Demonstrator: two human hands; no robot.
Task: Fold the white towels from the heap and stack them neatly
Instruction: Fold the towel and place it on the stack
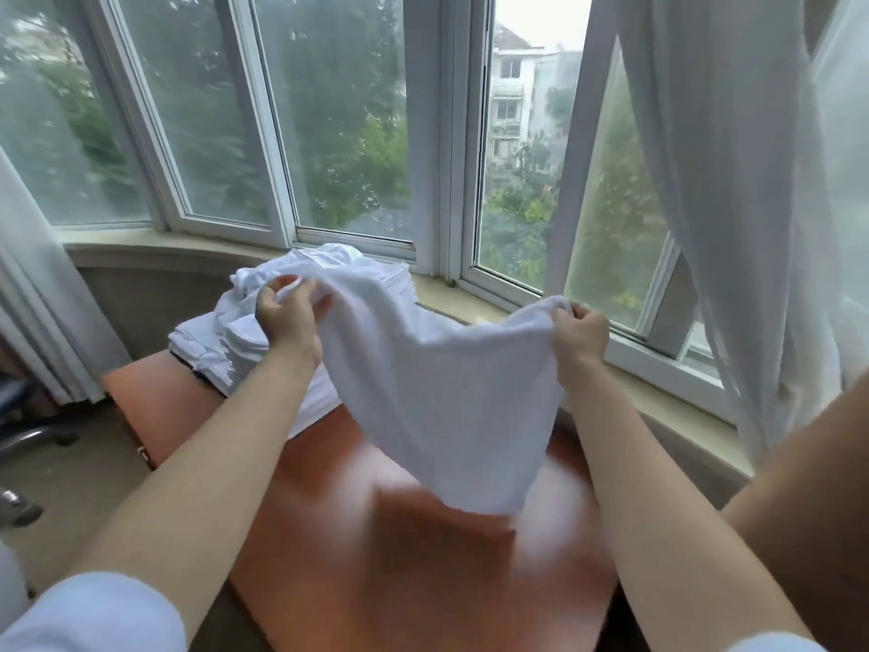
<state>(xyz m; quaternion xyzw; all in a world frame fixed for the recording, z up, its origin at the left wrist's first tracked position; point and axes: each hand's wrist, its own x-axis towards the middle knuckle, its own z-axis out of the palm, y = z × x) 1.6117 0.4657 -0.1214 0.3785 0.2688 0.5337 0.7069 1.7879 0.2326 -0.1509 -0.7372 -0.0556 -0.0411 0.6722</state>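
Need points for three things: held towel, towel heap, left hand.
held towel (437, 407), head view, middle of the hanging cloth.
towel heap (211, 341), head view, folded layers at its left side.
left hand (287, 312), head view, back of the hand gripping the towel's edge.

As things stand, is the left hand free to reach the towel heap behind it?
Probably not yet: the left hand grips one corner of the raised towel, though the heap lies just beyond it, unobstructed.
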